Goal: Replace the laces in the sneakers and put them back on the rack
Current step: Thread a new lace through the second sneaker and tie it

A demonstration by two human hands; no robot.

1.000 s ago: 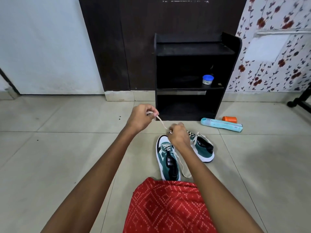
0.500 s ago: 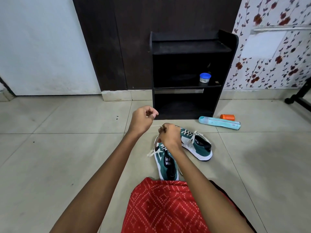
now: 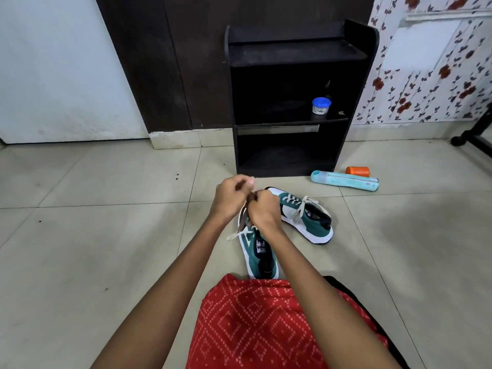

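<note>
I count 2 sneakers: near sneaker (image 3: 259, 258) & far sneaker (image 3: 316, 227); 1 rack (image 3: 292, 53), 1 jar (image 3: 321, 106), 1 pouch (image 3: 344, 180), 1 orange tub (image 3: 357, 170).

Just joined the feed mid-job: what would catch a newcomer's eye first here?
The left hand and right hand meet at centre frame, gripping a white lace above the near green sneaker on the floor. The second sneaker lies just to its right, laces threaded. Behind them stands the black rack, with a blue-lidded jar on its middle shelf.
</note>
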